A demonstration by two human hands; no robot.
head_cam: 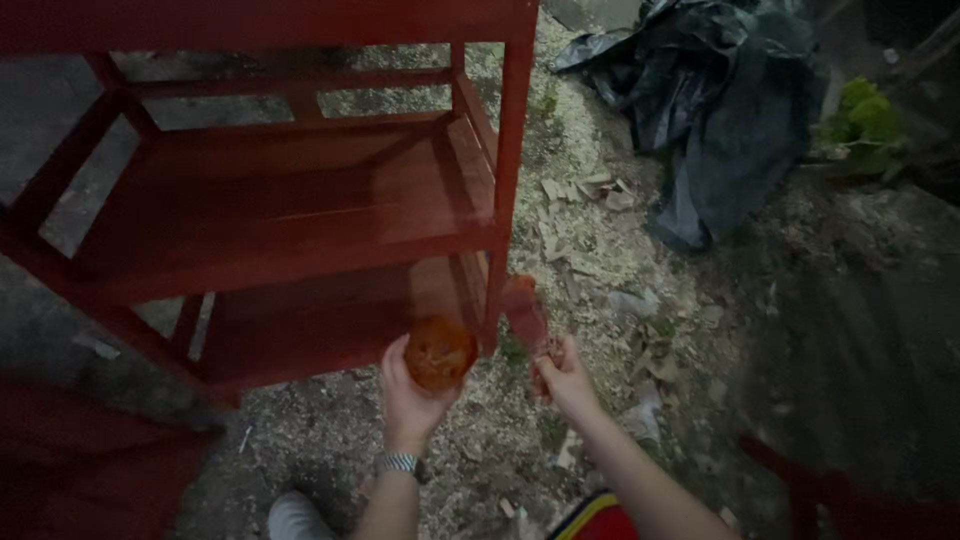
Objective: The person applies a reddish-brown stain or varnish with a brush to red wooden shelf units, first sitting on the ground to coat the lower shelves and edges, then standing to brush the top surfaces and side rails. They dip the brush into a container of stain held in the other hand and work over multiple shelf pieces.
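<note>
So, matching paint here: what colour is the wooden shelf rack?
Red, seen in the head view: wooden shelf rack.

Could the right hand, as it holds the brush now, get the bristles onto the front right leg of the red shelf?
Probably yes. The right hand holds the paintbrush with its bristles right beside the shelf's front right leg, and nothing lies between them. The left hand, holding a small container of paint, sits to the side, out of the way.

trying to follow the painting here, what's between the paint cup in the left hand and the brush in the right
In the head view, the red shelf's front corner post stands between the paint cup in the left hand and the brush in the right hand.
</note>
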